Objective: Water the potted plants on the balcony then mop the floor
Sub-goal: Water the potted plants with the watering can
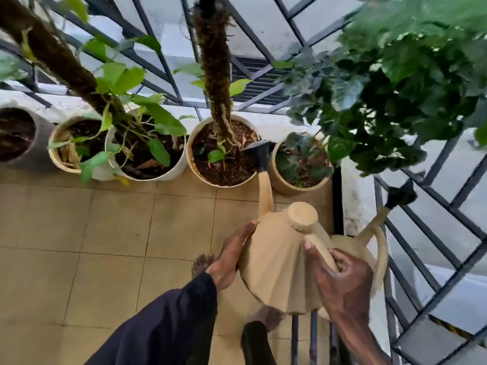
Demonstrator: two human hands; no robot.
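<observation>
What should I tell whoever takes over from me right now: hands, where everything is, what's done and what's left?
Right hand grips the handle of the watering can; left hand lies flat against its side.
The can's black rose is over the edge of the moss-pole pot, beside the small tan pot. Whether water is flowing cannot be told.
A second watering can sits at right by the railing.
Done: which pots are already watered cannot be told.
Left: finish the row of pots, then mop the tiled floor; no mop is in view.
</observation>
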